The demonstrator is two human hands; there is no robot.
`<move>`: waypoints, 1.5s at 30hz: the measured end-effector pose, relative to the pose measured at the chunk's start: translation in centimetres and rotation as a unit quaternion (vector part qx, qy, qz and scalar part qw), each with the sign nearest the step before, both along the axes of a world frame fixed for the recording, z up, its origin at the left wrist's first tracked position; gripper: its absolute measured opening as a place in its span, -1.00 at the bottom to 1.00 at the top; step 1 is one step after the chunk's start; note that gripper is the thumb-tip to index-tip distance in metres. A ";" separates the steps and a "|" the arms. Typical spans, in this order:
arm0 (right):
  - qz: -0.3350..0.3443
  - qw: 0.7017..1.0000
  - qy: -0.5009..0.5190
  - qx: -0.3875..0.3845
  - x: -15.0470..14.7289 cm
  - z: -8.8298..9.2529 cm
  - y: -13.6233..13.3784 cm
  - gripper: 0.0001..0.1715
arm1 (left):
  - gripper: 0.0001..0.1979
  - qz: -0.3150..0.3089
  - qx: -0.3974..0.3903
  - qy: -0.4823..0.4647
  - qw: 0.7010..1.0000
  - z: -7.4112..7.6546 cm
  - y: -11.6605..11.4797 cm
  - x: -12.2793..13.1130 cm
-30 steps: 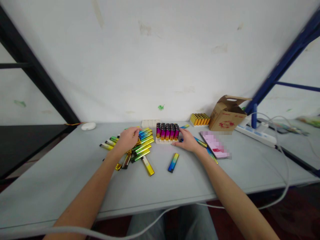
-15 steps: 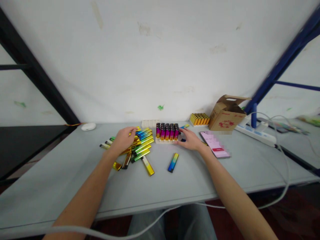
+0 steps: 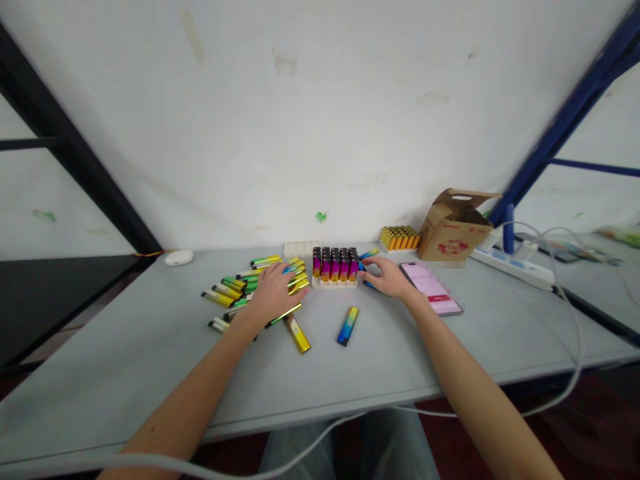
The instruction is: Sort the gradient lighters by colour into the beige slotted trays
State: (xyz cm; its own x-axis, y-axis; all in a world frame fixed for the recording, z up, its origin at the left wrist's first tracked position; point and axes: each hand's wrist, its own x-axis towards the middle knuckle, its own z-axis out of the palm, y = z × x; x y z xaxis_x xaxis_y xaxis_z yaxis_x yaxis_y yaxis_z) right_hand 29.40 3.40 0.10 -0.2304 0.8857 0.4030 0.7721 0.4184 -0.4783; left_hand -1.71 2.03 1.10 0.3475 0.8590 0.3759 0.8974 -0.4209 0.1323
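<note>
While the left hand (image 3: pixel 273 293) is lying spread across a loose fan of metallic gradient sticks (image 3: pixel 225 293), the right hand (image 3: pixel 387 279) is hovering at a white tray's (image 3: pixel 335 285) right side.
Left fingers are staying open, with no visible grip; right fingers are curling narrowly beside a blue-tipped stick (image 3: pixel 367 284), any hold unclear. Upright magenta-gold sticks (image 3: pixel 335 265) are standing packed in the tray, mid-desk (image 3: pixel 125 353).

A cardboard box (image 3: pixel 453 230), power strip (image 3: pixel 510 268), smartphone (image 3: pixel 430 288), white computer mouse (image 3: pixel 179 257)
</note>
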 end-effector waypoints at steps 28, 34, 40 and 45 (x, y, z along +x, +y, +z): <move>-0.140 0.988 0.042 -0.053 3.8 1.1 0.2 -0.58 | -0.75 -0.031 -0.022 0.027 0.999 0.3 -0.8 0.6; -0.112 0.985 -0.047 -0.120 4.2 1.1 -0.4 -0.47 | -0.75 -0.039 -0.022 0.020 0.999 0.2 -0.7 0.5; -0.107 0.989 -0.053 -0.086 2.7 0.0 0.2 -0.44 | -0.76 -0.048 0.001 0.011 0.999 -0.1 -0.5 0.5; -0.075 0.997 -0.024 -0.019 1.6 -0.8 0.6 -0.48 | -0.76 -0.075 0.032 -0.031 0.996 -0.4 -0.2 0.6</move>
State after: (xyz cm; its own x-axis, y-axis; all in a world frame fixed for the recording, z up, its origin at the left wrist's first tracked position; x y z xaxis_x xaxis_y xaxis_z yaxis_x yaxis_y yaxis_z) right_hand 30.98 4.02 -0.72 -0.1126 0.9260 0.3603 0.8472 0.2790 -0.4522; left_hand -1.12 1.87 0.74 0.4446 0.7724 0.4535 0.8145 -0.5593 0.1541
